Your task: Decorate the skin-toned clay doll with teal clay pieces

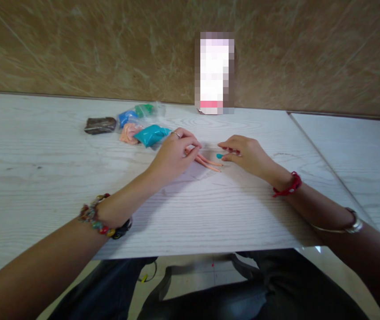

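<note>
My left hand [175, 153] is over the middle of the table, its thumb and fingertips brought together; anything between them is hidden. Under and beside its fingertips lie thin peach clay strands [208, 163], reaching to the right with their left ends covered. My right hand [243, 153] is just right of the strands, thumb and fingers apart. A small teal clay piece [219, 156] is at the tip of the right thumb; I cannot tell whether it sticks there or lies on the table. Touching or just behind my left hand is a bag of teal clay [152, 135].
Left of the teal bag are a bag of peach clay [130, 133], a blue clay bag [128, 118], a green clay bag [144, 110] and a wrapped brown block [100, 125]. A blurred-out phone-shaped object [214, 73] leans on the marbled wall [110, 49] behind the white table [183, 222].
</note>
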A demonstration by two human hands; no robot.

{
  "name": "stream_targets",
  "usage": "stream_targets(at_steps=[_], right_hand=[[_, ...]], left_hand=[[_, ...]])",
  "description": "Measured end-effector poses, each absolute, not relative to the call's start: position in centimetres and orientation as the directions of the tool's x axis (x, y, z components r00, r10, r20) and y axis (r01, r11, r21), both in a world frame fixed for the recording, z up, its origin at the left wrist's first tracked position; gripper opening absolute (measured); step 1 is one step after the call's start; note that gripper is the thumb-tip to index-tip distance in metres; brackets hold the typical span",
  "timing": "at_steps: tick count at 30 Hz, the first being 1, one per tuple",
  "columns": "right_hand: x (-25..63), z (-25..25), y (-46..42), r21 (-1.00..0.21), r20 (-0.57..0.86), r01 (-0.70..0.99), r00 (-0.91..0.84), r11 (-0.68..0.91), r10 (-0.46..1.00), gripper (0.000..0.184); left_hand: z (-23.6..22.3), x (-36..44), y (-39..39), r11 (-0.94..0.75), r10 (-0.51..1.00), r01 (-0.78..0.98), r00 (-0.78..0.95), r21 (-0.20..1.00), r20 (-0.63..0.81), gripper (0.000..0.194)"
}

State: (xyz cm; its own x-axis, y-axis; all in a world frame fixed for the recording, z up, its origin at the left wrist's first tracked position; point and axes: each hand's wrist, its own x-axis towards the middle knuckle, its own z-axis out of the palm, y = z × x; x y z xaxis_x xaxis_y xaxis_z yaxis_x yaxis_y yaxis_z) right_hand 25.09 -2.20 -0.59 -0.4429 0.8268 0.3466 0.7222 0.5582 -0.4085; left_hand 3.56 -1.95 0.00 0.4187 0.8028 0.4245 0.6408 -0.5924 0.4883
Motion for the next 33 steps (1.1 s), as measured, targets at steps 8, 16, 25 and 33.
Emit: stream_targets(at_steps=[8, 16, 25, 33], right_hand=[[24.9, -0.9, -2.4, -0.326, 0.361, 0.736, -0.484, 0.594, 0.797, 0.018], [24.6, -0.9, -2.8, -0.343, 0.374, 0.762, -0.426, 0.550, 0.824, 0.021], [25.0, -0.5, -2.7, -0.366, 0.371, 0.767, -0.398, 0.526, 0.839, 0.015], [24.9, -0.4, -2.8, -0.348, 0.367, 0.764, -0.423, 0.544, 0.828, 0.019]], left_hand=[[-0.6, 4.8, -3.1, -0.730, 0.676, 0.658, 0.658, 0.183, 0.333, 0.033], [-0.6, 5.4, -3.5, -0.717, 0.694, 0.681, 0.673, 0.150, 0.257, 0.035], [-0.6, 5.3, -3.6, -0.719, 0.693, 0.678, 0.684, 0.150, 0.227, 0.039], [-0.4, 5.1, -3.3, -0.722, 0.689, 0.661, 0.665, 0.203, 0.287, 0.038]])
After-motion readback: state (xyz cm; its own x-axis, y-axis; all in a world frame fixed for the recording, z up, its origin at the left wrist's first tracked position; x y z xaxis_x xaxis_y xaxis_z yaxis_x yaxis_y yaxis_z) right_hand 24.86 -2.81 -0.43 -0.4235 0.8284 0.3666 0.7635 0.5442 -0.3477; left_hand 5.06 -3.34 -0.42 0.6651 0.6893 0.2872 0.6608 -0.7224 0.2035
